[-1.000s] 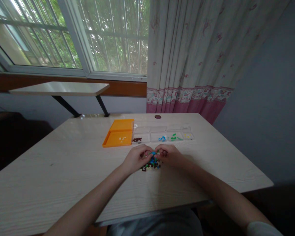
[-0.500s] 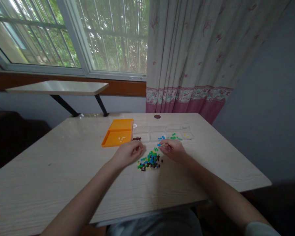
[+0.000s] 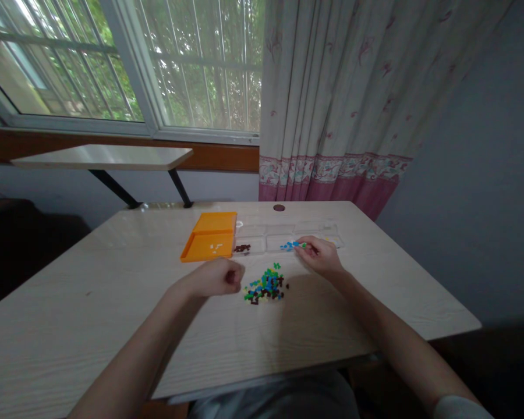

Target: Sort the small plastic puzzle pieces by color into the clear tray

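Piece in hand: a small blue piece (image 3: 297, 244) sat at the tips of the right hand (image 3: 322, 257), pinched between thumb and fingers as far as the view allowed.
Where it was: over the clear divided tray (image 3: 283, 229), about at the line between the cell with the blue bits (image 3: 287, 247) and the next cell to the right, whose contents the hand hid.
Step, as judged: a place into the tray, with the piece carried out to the cells and not yet let go.
What the place called for: fingertips squarely over one cell, low over it, because the walls between cells were thin and the piece tiny.
Source: the mixed pile (image 3: 265, 285) of blue, green and dark pieces lay on the table (image 3: 113, 302), nearer the person than the tray and well apart from the right hand.
Left hand (image 3: 213, 277): curled into a fist, just left of the pile and not touching it; whether it enclosed anything could not be told.
Further out: dark bits (image 3: 243, 248) filled the leftmost clear cell; an orange tray (image 3: 210, 236) lay beside it; a curtain (image 3: 332, 87) hung behind.
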Tool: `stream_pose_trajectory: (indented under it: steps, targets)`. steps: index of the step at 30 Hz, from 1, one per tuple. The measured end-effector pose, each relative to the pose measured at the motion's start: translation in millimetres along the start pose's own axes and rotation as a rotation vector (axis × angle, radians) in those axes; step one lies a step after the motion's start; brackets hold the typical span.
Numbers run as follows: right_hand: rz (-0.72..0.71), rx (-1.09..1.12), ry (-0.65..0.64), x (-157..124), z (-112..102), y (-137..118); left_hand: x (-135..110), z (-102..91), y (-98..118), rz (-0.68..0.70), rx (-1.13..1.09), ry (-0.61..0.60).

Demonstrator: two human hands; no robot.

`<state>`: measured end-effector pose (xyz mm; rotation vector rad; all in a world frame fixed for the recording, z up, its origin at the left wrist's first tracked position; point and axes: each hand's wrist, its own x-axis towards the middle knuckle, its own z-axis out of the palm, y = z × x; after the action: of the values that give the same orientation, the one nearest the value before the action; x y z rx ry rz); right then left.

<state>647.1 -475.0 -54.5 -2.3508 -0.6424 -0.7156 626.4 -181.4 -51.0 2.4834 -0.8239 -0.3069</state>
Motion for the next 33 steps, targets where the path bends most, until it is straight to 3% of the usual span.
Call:
stream_pose_trajectory:
  steps: [4,19,27,33]
  targets:
    - [-0.023,0.003,0.020,0.2,-1.1,-0.6,0.2,4.0,5.0,0.019,-0.022,-0.047]
    - [-0.050,0.002,0.122,1.8,1.5,1.9,3.9,7.5,10.1,-0.007,0.127,-0.047]
    - [0.017,0.011,0.064,1.8,4.9,4.7,3.1,7.8,11.3,0.000,0.129,-0.044]
    - [0.112,0.019,-0.052,2.9,16.1,12.5,3.1,7.0,12.2,-0.008,0.136,-0.029]
